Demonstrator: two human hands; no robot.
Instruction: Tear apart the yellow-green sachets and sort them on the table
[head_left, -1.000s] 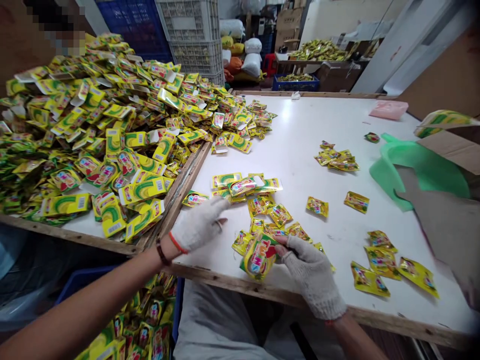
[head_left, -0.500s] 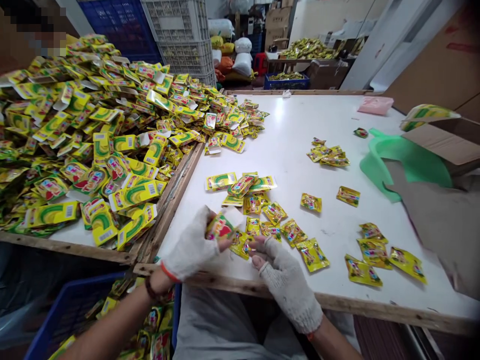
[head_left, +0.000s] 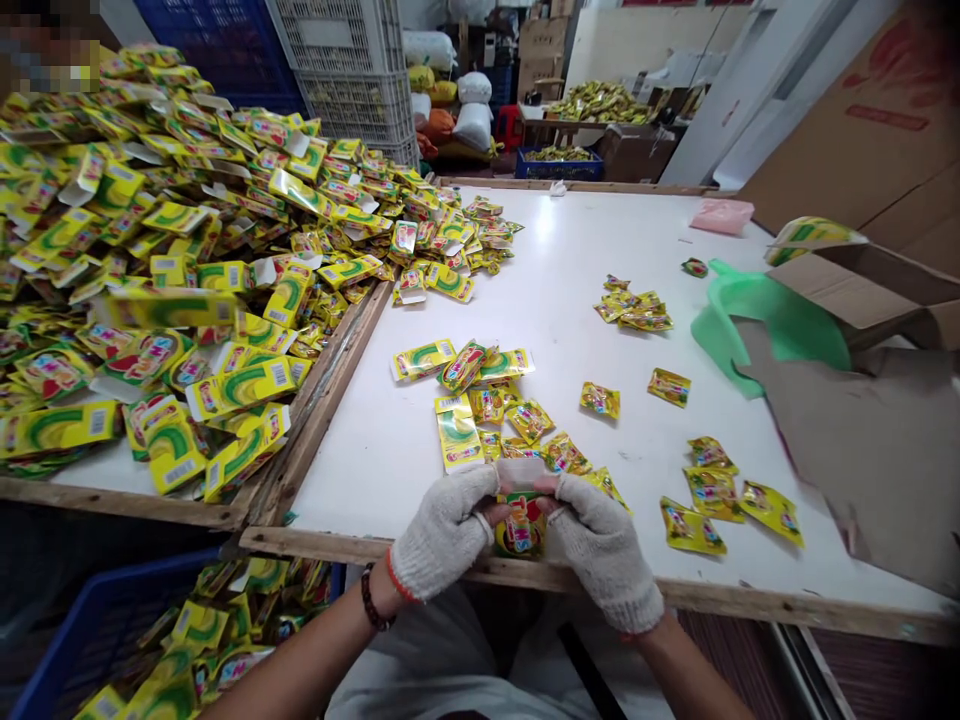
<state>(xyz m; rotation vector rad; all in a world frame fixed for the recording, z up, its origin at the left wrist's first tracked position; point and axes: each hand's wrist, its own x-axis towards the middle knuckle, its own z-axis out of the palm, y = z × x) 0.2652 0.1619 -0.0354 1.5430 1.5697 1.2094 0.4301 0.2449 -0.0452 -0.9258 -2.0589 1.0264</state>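
Observation:
Between both hands, at the table's near edge, is a small green and red box (head_left: 519,525) with its white flap raised. My left hand (head_left: 450,530), in a white fingerless glove, pinches its left side. The right side is gripped by my right hand (head_left: 600,545), gloved the same way. Just beyond lies an upright-facing yellow box (head_left: 458,432), beside several yellow sachets (head_left: 529,421). Farther off, a few more boxes (head_left: 424,359) lie together on the white table (head_left: 360,430).
A large heap of yellow boxes (head_left: 232,385) covers the left table behind a wooden rim (head_left: 322,385). Below it stands a blue crate (head_left: 90,620) of packets. At right are a green tray (head_left: 780,315), cardboard (head_left: 862,450) and loose sachets (head_left: 712,492).
My right hand has come to the box and taken hold of it. The box is now upright at the table edge, and another yellow box shows beyond my left hand. The view has shifted slightly.

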